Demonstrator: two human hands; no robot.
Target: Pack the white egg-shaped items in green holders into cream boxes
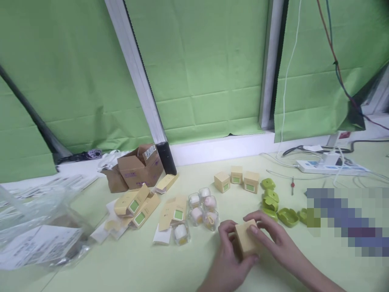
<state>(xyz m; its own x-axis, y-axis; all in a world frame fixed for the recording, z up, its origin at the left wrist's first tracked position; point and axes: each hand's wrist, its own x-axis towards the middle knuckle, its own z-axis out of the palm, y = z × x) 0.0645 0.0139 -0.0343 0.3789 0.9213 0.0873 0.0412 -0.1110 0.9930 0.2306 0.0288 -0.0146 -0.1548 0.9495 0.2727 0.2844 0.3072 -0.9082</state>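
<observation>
packing workbench: cartons (236,174), jars (196,214), green backdrop (209,73)

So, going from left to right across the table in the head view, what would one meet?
Clear plastic bag, brown cardboard box, cluster of clear jars, hand-held tan carton, green lids, white power strip.

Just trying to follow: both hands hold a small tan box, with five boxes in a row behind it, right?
Not five: the head view shows three boxes in that row. The left hand and right hand do hold the small tan box.
</observation>
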